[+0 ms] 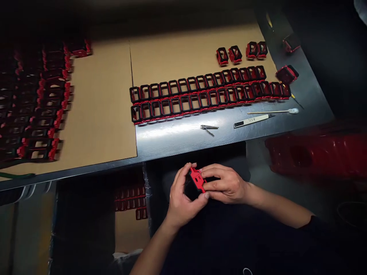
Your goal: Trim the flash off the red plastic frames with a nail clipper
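Between my two hands, in front of the table edge, is a red and black plastic frame part (197, 179) with small slots in its red face. My left hand (183, 194) grips it from the left, fingers along its far end and thumb at the near end. My right hand (225, 183) closes on its right side with the fingers. Matching frames stand in two long rows (200, 91) on the table beyond. The lower part of the held piece is hidden in shadow and by my fingers.
Cardboard (100, 107) covers part of the metal table (172, 137). Many more frames (37, 103) crowd the left. Tweezers (252, 121), a cotton swab (272, 112) and small metal pieces (208, 128) lie near the front edge. Below left is a box with frames (130, 198); a red bin (318, 154) is right.
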`<action>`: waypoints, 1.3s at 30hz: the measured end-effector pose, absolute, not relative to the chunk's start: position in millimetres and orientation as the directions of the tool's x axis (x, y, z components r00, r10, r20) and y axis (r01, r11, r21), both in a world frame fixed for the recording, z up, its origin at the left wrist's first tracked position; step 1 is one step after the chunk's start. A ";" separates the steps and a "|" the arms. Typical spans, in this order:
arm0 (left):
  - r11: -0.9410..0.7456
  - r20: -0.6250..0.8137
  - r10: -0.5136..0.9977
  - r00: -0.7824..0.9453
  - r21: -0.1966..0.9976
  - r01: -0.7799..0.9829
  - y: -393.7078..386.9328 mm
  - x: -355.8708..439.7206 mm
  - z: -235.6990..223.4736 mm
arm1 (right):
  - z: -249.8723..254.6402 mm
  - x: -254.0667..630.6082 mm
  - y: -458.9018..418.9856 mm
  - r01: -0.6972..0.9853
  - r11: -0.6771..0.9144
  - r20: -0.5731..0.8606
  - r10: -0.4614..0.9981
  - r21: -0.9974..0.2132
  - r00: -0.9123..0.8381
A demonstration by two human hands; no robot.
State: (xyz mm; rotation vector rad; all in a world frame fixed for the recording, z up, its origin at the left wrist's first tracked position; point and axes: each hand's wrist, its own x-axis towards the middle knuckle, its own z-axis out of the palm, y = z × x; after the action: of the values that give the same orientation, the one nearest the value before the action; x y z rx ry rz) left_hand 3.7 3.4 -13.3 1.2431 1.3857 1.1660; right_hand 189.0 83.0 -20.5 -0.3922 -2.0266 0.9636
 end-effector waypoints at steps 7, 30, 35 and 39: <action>0.196 -0.288 0.958 -0.009 0.674 -0.712 8.8 -1.4 -11.7 | 0.1 193.9 138.1 0.546 0.525 0.347 0.848 -0.653 -0.400; -0.222 0.158 0.967 0.202 0.909 0.353 3.6 -2.3 -0.3 | 11.8 223.4 68.5 0.100 0.567 0.398 0.683 -0.818 -0.612; -0.225 0.163 0.967 0.195 0.907 0.357 1.0 -3.6 -2.2 | 11.7 220.5 70.6 0.080 0.588 0.425 0.666 -0.805 -0.613; -0.212 0.157 0.971 0.181 0.914 0.346 -1.0 -3.5 -4.3 | 10.7 218.5 71.9 0.063 0.590 0.438 0.662 -0.805 -0.608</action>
State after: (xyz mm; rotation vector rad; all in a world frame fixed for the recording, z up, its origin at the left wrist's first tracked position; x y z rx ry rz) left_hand -3.5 -1.0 -4.3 1.6930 1.2620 1.0318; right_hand 218.5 71.9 10.7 -0.5735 -2.0572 1.0023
